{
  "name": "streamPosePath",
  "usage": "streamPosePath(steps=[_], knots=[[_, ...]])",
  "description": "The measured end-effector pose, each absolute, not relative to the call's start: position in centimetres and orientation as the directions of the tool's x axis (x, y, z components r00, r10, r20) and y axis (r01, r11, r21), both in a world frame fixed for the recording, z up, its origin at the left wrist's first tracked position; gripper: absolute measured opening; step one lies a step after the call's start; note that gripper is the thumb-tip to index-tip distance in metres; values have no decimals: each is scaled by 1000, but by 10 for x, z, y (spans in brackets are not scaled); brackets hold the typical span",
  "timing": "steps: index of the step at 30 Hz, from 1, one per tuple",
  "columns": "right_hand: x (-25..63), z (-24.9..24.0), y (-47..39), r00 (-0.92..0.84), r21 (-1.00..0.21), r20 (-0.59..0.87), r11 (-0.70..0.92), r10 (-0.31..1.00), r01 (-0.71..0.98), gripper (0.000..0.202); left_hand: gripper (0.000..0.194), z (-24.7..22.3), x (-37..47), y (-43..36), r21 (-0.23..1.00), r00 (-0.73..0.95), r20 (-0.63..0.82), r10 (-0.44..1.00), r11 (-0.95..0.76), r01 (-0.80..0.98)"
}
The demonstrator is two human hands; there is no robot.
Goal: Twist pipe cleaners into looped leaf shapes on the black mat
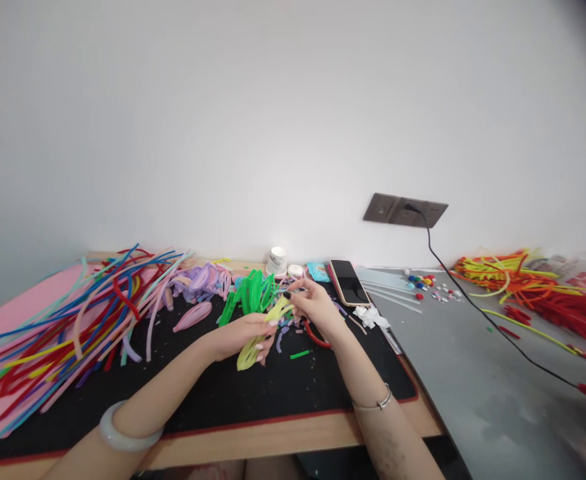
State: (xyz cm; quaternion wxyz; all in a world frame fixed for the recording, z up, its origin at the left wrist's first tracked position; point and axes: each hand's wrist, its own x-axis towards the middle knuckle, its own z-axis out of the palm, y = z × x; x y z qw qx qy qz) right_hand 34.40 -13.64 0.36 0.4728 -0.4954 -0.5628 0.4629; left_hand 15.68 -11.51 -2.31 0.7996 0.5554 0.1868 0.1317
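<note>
My left hand (240, 335) is closed round the middle of a looped bundle of pale yellow pipe cleaners (247, 358). The loops hang below its fingers, over the black mat. At the bundle's upper end, my right hand (319, 308) pinches the yellow strands. A small dark bit shows by its fingertips, too small to name. Just behind my hands stands a bundle of bent green pipe cleaners (255, 291). Under my right hand lies a red curved handle (317, 337); the rest of that tool is hidden. A short green piece (300, 355) lies in front.
Many loose coloured pipe cleaners (97, 320) cover the left side, near purple bundles (200, 280) and a pink loop (193, 317). A paper cup (277, 259) and a phone (349, 283) stand behind. On the right are pompoms (423, 281), a black cable (477, 303) and red pipe cleaners (567, 313).
</note>
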Motion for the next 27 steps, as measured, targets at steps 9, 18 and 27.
streamPosePath(steps=[9,18,27], knots=[[327,-9,-143,-376,-987,-49,13,925,161,32,37,-24,160,-123,961,894,-104,436,274,-23],[325,-6,-145,-425,-987,-101,-146,900,-73,30,33,-21,155,-129,956,908,-81,411,291,-47],[320,-10,-146,-445,-992,-46,-94,895,-86,40,30,-18,148,-128,944,932,-80,354,328,-44]])
